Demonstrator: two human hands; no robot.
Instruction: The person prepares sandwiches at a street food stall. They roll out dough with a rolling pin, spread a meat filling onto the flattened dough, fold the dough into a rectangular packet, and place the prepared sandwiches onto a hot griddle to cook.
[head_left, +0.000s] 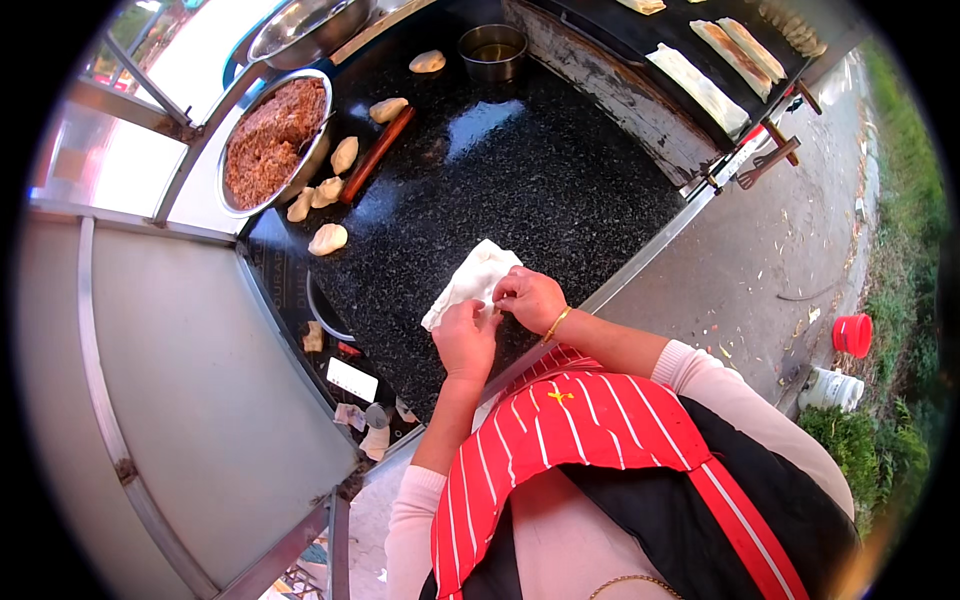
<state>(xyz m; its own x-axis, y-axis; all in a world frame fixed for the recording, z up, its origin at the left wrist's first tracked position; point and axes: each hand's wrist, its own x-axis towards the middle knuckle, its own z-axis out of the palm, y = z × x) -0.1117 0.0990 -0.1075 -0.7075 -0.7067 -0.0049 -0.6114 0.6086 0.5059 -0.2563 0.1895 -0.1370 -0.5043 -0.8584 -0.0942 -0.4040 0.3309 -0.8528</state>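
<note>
A folded sheet of white dough lies on the speckled black stone worktop, close to its front edge. My left hand is at the dough's near edge, its thumb and index finger pinching there. From the right, my right hand pinches the same edge, its fingertips almost meeting those of the left. A wooden rolling pin rests farther back on the left. Around it lie several oiled dough pieces. The dough's underside and what is inside it are hidden.
A steel bowl of minced filling stands at the left edge. At the back is a metal pot of oil. A griddle at upper right carries several long filled breads. A phone lies at lower left.
</note>
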